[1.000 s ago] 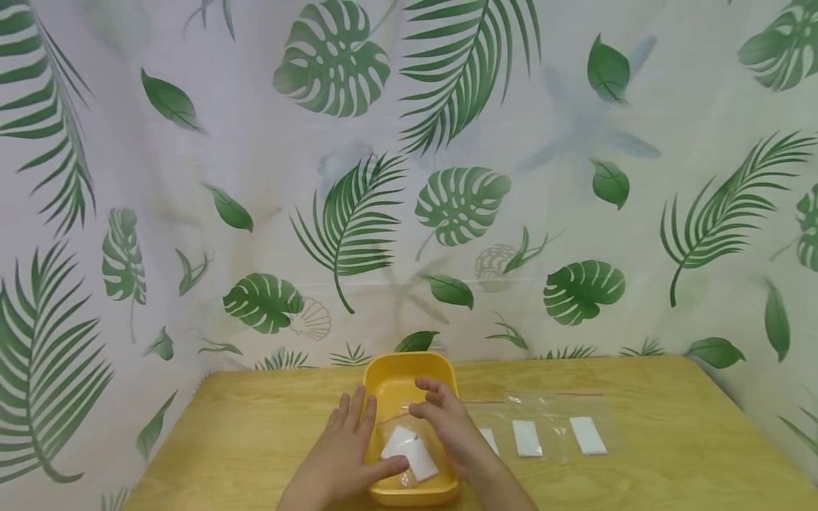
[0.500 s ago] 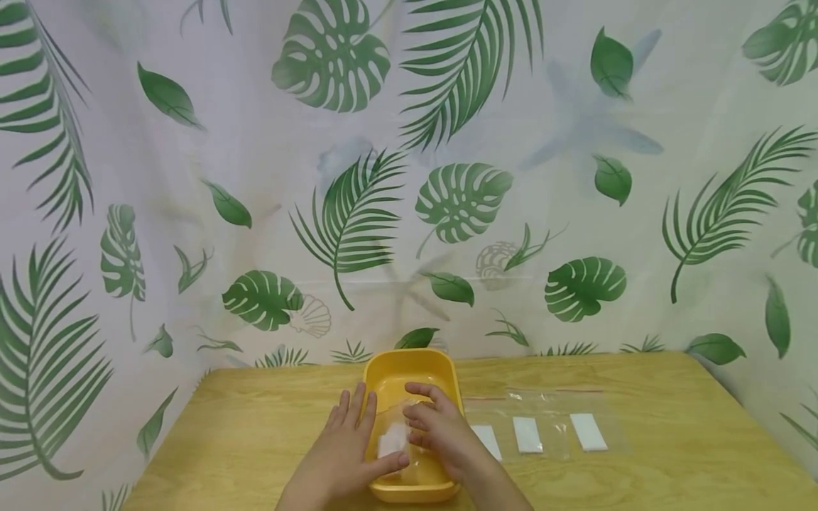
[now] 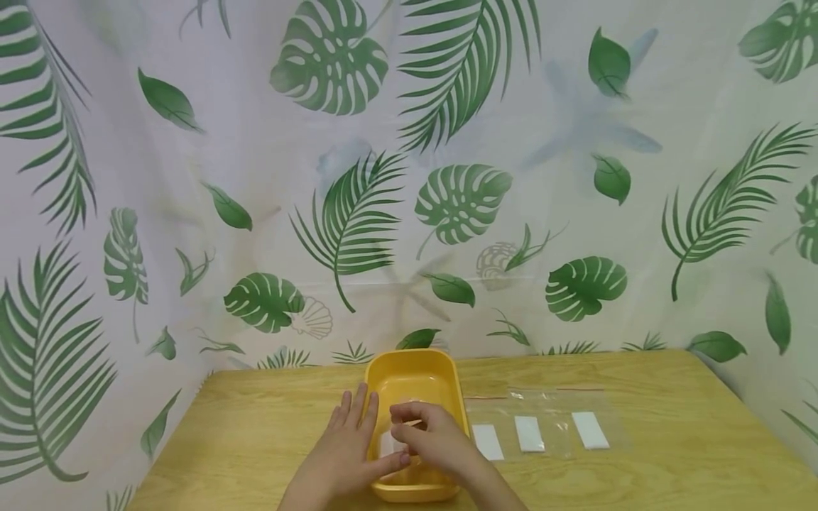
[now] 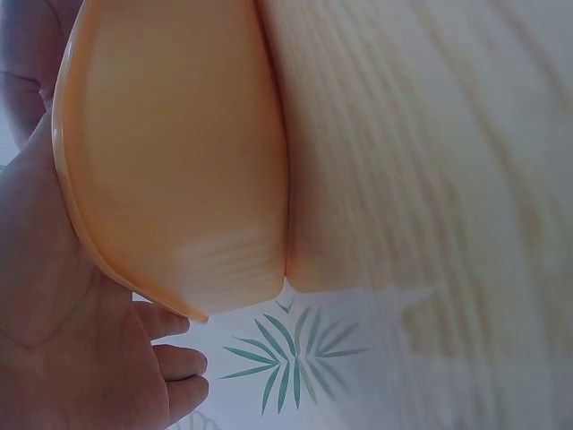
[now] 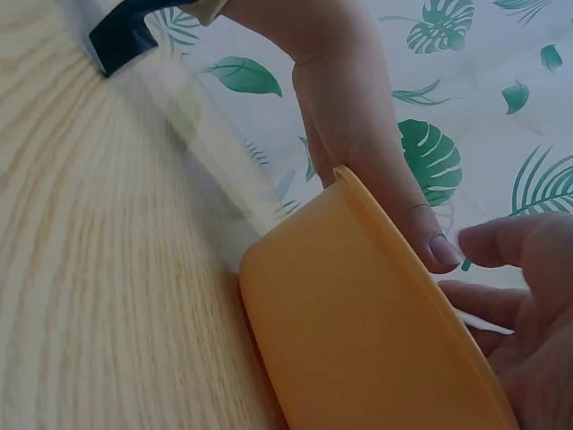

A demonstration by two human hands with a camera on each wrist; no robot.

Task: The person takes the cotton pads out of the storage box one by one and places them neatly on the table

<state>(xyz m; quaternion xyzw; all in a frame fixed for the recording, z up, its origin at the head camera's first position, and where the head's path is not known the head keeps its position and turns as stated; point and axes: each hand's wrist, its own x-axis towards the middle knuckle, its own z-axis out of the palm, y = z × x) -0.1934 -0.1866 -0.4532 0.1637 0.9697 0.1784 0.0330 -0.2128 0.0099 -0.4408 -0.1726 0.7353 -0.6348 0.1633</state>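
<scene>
A yellow plastic bin point(image 3: 415, 493) stands on the table. My left hand point(image 3: 345, 451) rests over its left rim with fingers straight and spread, the thumb reaching across the near part. My right hand point(image 3: 434, 440) is over the inside of the bin, its fingers curled, pinching a clear zip bag that holds white rectangular pieces point(image 3: 390, 445). The hands mostly hide this bag. In the right wrist view, a pale sliver of the bag point(image 5: 483, 322) shows between the right fingers, and the left thumb point(image 5: 443, 251) is close by above the bin's rim.
To the bin's right, several clear zip bags with red seal lines lie flat in a row, each with a white rectangle point(image 3: 529, 434) inside. The wooden table point(image 3: 243, 440) meets a leaf-printed cloth point(image 3: 383, 234) at the back.
My right hand has moved left and lower into the bin, and its fingers have closed on the zip bag. The white pieces have shifted left. My left hand has stayed put.
</scene>
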